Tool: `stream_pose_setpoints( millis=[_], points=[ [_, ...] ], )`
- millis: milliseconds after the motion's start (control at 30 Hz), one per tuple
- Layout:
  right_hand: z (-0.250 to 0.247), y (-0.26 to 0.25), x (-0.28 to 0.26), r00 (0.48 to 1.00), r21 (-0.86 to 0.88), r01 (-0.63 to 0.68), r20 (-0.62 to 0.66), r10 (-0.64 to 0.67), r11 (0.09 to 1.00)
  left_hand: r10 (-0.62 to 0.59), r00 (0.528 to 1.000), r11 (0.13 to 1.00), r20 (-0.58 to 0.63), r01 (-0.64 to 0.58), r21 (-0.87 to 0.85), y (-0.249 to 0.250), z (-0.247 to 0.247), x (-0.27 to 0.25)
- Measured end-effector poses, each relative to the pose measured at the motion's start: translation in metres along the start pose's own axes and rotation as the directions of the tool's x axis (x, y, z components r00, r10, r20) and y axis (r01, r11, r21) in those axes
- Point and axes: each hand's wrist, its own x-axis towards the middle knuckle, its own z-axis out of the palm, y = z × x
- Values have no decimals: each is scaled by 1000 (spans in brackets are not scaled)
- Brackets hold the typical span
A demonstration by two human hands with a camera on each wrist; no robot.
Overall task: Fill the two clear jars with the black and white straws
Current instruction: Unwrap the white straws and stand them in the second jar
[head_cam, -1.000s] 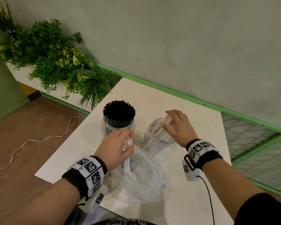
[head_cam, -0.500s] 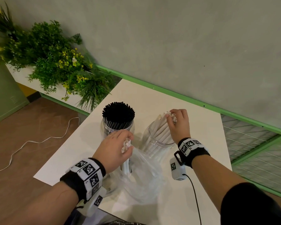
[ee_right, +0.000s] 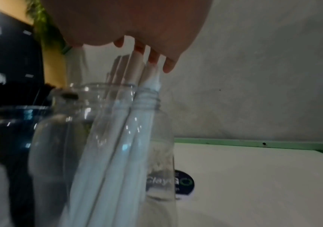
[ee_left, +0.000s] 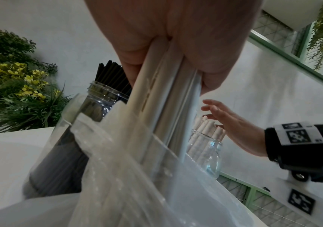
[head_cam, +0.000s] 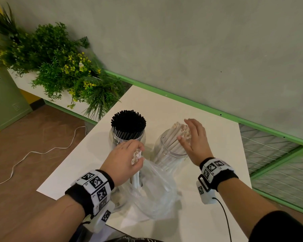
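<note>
The right hand (head_cam: 195, 140) has let go. Half a second ago its fingers were pinched on the tops of the white straws (head_cam: 175, 138) in the right jar (head_cam: 171, 154); now they are spread and straight, the palm just beside the straw ends, perhaps brushing them — the head view does not settle it. The wrist view shows the fingertips (ee_right: 152, 59) right at the straw tops, loosely fanned and holding nothing. I take it that batch is delivered and the straws now stand on their own, leaning toward the far side of the mouth.

The left hand (head_cam: 124, 160) has hardly moved. It grips a small bundle (head_cam: 136, 169) of white straws, fingers and thumb curled round them near the top, their lower ends down inside the clear bag (head_cam: 154, 194) on the surface (head_cam: 217, 137). These look like the next lot for the right jar, which has open room on its near side. The left jar (head_cam: 127, 138) is packed with black straws (head_cam: 128, 121) and looks done.

How many straws remain in the bag I cannot tell — the plastic is crumpled and glary. The left wrist view shows a dark shape low behind the bag that I cannot identify. The right wrist view is dim and blurred, and the palm blocks its top.
</note>
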Motion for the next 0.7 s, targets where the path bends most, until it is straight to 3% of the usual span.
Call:
stream_pose_setpoints(
  millis=[133,300,500,700],
  points=[
    [9,7,-4,990,-185,123,84,-109,975,-9,1000,1000,5,9,2,-1,0,0],
    [12,2,29,980,-231,96,190,-52,968,-9,1000,1000,19,9,4,1,0,1],
    [8,-7,49,992,-228,118,-16,-125,966,-6,1000,1000,17,6,4,1,0,1],
    [10,0,52,992,-268,54,126,-21,962,-4,1000,1000,23,4,11,0,1,2]
  ],
)
